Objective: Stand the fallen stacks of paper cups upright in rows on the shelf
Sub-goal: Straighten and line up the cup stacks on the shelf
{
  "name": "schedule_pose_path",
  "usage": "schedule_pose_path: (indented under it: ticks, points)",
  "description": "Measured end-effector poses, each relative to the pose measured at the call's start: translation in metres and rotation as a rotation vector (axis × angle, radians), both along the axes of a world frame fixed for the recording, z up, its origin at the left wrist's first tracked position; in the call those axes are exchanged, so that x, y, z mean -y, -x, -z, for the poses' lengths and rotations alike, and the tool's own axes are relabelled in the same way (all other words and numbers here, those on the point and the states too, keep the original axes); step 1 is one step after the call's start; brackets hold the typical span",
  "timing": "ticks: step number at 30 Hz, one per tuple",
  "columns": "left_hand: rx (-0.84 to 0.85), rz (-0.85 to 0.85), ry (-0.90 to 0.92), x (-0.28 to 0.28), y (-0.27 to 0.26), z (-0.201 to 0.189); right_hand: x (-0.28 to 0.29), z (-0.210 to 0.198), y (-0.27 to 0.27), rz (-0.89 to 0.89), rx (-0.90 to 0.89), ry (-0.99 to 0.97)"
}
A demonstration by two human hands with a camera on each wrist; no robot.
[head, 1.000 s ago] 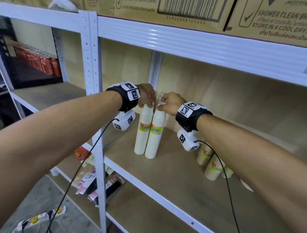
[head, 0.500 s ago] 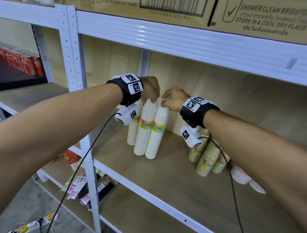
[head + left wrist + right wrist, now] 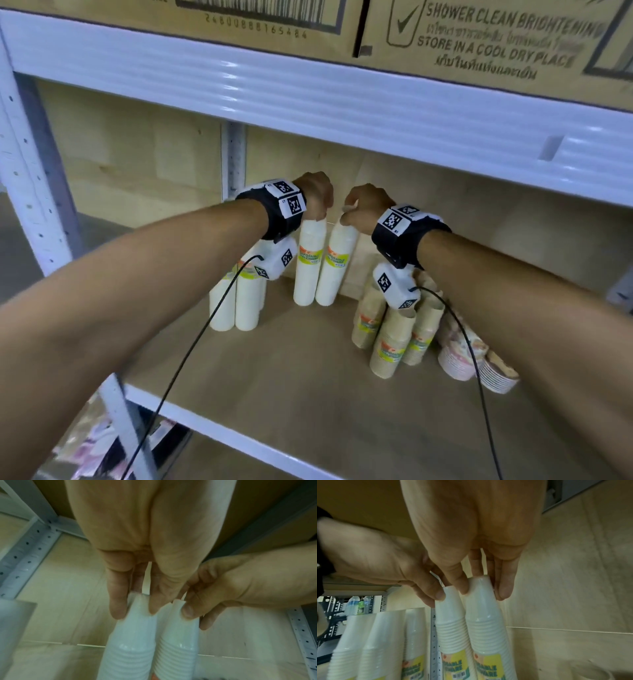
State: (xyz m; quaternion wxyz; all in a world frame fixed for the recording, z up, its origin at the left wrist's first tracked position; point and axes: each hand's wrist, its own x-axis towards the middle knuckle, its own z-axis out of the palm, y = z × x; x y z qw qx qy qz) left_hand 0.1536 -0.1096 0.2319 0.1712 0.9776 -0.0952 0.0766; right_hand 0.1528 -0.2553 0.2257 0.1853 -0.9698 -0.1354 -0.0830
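Wooden shelf [image 3: 308, 394], white metal frame [image 3: 342, 102], cardboard boxes [image 3: 479, 34] above.

Both hands [image 3: 337, 202] grip two upright white cup stacks [image 3: 322, 263] by their tops.

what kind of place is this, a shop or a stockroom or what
Probably a shop stockroom or storeroom: white metal racking with bare wooden shelves, cardboard shipping cartons on the level above, and many wrapped paper cup stacks of the same product.

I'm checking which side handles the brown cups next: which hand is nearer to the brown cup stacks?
Right. The right hand grips a white stack just above-left of the brown cup stacks; the left hand is farther left.
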Motion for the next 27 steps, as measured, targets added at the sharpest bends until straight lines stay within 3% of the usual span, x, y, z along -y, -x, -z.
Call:
schedule_pose_path:
  ticks: [10, 16, 22, 27]
  points:
    - [0.097, 0.028, 0.051, 0.012, -0.056, 0.033, -0.002, 0.021, -0.05, 0.077, -0.054, 0.011]
    - [-0.023, -0.032, 0.123, 0.012, -0.074, 0.033, -0.004, 0.026, -0.068, 0.098, -0.06, -0.012]
    - [0.017, -0.031, 0.111, 0.015, -0.082, 0.037, -0.009, 0.025, -0.076, 0.086, -0.051, 0.061]
    - [0.03, -0.022, 0.16, 0.017, -0.083, 0.038, -0.008, 0.029, -0.079, 0.085, -0.011, 0.008]
